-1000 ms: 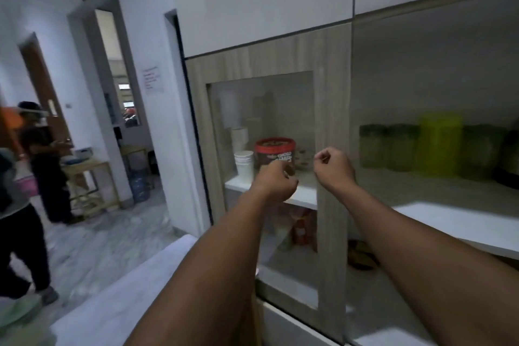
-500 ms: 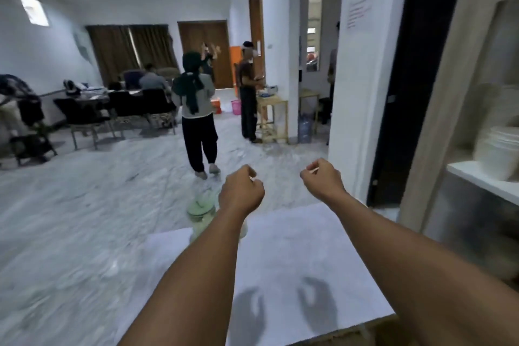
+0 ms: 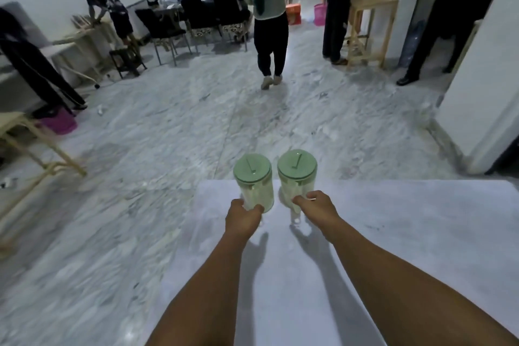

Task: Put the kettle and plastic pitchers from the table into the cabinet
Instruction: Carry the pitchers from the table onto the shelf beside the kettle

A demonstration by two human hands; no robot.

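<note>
Fingers (image 3: 257, 208) on edge-side pitchers (image 3: 254, 185)

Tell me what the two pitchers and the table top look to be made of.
Left pitcher and right pitcher: clear, pale green plastic bodies by the look, since light passes through them, with opaque matte green lids. Table: a smooth white surface, faintly glossy, probably laminate or painted board; the material underneath cannot be told.

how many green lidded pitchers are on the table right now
2. The left pitcher stands at the table's far edge with the left hand at its base; the right pitcher beside it, at the right hand. No kettle shows.
</note>
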